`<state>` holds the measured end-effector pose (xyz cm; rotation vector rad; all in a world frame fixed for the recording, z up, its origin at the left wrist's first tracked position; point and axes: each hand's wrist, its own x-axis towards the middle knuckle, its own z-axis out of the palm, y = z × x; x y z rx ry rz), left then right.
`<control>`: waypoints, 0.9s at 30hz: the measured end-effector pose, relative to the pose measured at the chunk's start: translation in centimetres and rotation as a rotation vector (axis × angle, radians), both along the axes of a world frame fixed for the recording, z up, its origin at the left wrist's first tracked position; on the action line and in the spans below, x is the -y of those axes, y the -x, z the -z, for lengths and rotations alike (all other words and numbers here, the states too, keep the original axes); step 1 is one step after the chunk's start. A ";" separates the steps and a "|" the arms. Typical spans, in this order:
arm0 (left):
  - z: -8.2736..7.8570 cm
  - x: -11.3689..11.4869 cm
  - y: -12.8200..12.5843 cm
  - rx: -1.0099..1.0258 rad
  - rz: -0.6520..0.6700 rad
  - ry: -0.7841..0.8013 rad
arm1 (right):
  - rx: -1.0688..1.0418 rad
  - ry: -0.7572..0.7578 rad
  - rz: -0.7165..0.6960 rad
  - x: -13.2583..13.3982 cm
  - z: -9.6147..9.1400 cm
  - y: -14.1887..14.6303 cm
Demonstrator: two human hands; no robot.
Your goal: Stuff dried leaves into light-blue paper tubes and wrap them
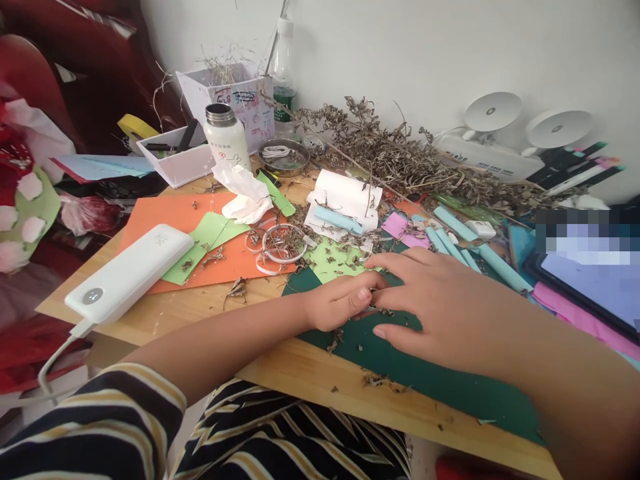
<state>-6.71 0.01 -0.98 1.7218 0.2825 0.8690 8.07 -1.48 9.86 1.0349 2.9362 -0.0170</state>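
My left hand [340,300] lies curled on a dark green paper sheet [450,387], its fingers pinched together on something too small to make out. My right hand [440,307] rests just to its right, palm down with fingers stretched toward the left hand's fingertips, pressing on the green sheet. Dried plant crumbs are scattered around both hands. A light green paper [335,260] lies just beyond the fingers.
An orange sheet [165,213] carries a white power bank [130,273], tape rings [283,243] and crumpled tissue [245,193]. Dried branches [400,153], light blue paper rolls [455,227], a white thermos [227,137], a white box [175,160] and a tablet [590,273] crowd the wooden table [320,373].
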 end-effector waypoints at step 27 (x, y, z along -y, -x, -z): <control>0.4 -0.1 -0.1 -0.035 0.002 -0.013 | 0.554 0.272 0.084 -0.9 -0.5 3.6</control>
